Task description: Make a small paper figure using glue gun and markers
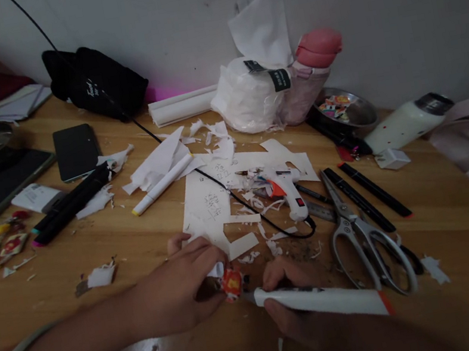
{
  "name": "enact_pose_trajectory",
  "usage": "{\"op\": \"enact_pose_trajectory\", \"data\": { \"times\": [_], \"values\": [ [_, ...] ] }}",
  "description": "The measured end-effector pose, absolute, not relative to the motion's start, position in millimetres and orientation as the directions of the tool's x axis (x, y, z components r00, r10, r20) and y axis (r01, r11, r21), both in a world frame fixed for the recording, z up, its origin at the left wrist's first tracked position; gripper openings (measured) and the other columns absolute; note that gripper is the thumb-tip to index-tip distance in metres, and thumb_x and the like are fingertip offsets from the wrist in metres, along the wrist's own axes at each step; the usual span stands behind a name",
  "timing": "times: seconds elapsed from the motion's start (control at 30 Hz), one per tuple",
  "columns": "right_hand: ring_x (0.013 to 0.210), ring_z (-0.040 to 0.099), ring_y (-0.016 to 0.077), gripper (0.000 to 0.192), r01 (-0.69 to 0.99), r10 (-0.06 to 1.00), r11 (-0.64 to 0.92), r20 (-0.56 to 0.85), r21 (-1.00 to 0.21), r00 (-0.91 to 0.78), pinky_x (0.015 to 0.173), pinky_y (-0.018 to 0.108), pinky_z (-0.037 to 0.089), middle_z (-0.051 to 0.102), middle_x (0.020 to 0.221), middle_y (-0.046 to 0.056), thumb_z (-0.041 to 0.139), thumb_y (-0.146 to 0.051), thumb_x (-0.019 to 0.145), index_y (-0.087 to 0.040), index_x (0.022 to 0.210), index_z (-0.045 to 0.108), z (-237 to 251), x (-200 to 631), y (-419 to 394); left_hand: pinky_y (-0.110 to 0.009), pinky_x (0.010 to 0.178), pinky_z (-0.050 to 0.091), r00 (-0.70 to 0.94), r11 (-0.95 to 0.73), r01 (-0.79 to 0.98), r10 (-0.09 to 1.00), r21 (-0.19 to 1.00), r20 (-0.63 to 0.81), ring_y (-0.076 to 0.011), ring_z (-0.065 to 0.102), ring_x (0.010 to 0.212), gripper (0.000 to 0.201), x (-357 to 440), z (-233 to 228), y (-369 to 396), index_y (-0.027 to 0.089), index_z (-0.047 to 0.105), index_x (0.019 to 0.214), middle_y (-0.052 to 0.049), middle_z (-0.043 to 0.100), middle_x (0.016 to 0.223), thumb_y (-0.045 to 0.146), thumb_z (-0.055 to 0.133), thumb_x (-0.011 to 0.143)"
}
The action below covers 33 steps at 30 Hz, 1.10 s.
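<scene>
Marker (340, 298) points left toward red piece (232, 283); axis nearly crosswise.

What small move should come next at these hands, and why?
Probably stroke the tip of the white marker along the small red piece: the right hand holds the marker with its tip close beside the piece's edge, while the left hand holds the piece.
</scene>
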State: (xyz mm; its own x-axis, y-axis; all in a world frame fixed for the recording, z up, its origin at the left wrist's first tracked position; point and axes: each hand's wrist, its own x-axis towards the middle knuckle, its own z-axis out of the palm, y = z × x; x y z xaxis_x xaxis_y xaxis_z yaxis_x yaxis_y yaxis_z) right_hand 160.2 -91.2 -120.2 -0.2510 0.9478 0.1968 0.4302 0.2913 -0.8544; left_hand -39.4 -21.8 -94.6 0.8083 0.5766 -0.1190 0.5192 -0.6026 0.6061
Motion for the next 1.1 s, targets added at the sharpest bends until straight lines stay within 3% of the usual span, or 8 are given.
{"op": "enact_pose_trajectory", "data": {
  "times": [0.17, 0.4, 0.5, 0.63, 0.87, 1.1],
  "values": [
    [0.045, 0.042, 0.0090, 0.008, 0.438, 0.964, 0.258, 0.196, -0.861, -0.182, 0.042, 0.023, 0.029, 0.049, 0.056, -0.001, 0.051, -0.019, 0.066, -0.019, 0.067, 0.044, -125.3, 156.2, -93.2, -0.040, 0.085, 0.021, 0.807, -0.637, 0.534, 0.581, 0.556, -0.108, -0.0201, 0.049, 0.086, 0.017, -40.3, -99.9, -23.7, 0.019, 0.049, 0.086, -0.002, 0.055, 0.086, 0.030, 0.055, 0.075],
    [0.048, 0.042, 0.0076, 0.011, 0.483, 0.946, 0.304, 0.199, -0.821, -0.257, 0.044, 0.019, 0.032, 0.047, 0.058, -0.002, 0.051, -0.015, 0.067, -0.018, 0.069, 0.041, -119.9, 167.9, -91.0, -0.043, 0.084, 0.022, 0.816, -0.673, 0.536, 0.568, 0.510, -0.108, -0.0225, 0.051, 0.084, 0.023, -41.8, -98.5, -23.4, 0.018, 0.049, 0.084, -0.003, 0.056, 0.081, 0.035, 0.058, 0.071],
    [0.048, 0.042, 0.0074, 0.009, 0.476, 0.944, 0.290, 0.166, -0.830, -0.285, 0.044, 0.019, 0.032, 0.047, 0.057, -0.002, 0.050, -0.015, 0.068, -0.017, 0.069, 0.041, -117.0, 169.9, -90.7, -0.040, 0.084, 0.025, 0.827, -0.662, 0.490, 0.559, 0.567, -0.063, -0.0224, 0.050, 0.090, 0.025, -41.3, -94.3, -23.0, 0.018, 0.047, 0.090, -0.004, 0.057, 0.093, 0.032, 0.058, 0.071],
    [0.046, 0.041, 0.0069, 0.008, 0.506, 0.941, 0.317, 0.199, -0.802, -0.275, 0.042, 0.018, 0.030, 0.047, 0.054, -0.002, 0.049, -0.017, 0.069, -0.017, 0.065, 0.042, -113.1, 167.2, -89.5, -0.039, 0.092, 0.019, 0.895, -0.698, 0.367, 0.446, 0.614, -0.028, -0.0203, 0.042, 0.108, 0.027, -39.5, -92.2, -23.7, 0.022, 0.045, 0.101, -0.004, 0.053, 0.113, 0.012, 0.047, 0.076],
    [0.042, 0.041, 0.0065, 0.006, 0.544, 0.949, 0.311, 0.224, -0.779, -0.221, 0.040, 0.018, 0.029, 0.049, 0.049, -0.002, 0.048, -0.018, 0.064, -0.017, 0.060, 0.044, -110.7, 159.3, -86.1, -0.043, 0.090, 0.017, 0.859, -0.669, 0.458, 0.502, 0.586, -0.098, -0.0200, 0.048, 0.093, 0.017, -38.0, -95.9, -25.4, 0.022, 0.046, 0.094, -0.003, 0.057, 0.095, 0.019, 0.049, 0.077],
    [0.043, 0.040, 0.0071, 0.007, 0.520, 0.966, 0.240, 0.150, -0.820, -0.208, 0.040, 0.018, 0.029, 0.048, 0.051, -0.001, 0.048, -0.020, 0.066, -0.017, 0.062, 0.044, -114.2, 160.4, -87.4, -0.041, 0.086, 0.020, 0.833, -0.649, 0.494, 0.544, 0.579, -0.100, -0.0210, 0.048, 0.089, 0.014, -37.1, -97.1, -26.8, 0.021, 0.046, 0.088, -0.003, 0.056, 0.090, 0.021, 0.052, 0.075]
  ]
}}
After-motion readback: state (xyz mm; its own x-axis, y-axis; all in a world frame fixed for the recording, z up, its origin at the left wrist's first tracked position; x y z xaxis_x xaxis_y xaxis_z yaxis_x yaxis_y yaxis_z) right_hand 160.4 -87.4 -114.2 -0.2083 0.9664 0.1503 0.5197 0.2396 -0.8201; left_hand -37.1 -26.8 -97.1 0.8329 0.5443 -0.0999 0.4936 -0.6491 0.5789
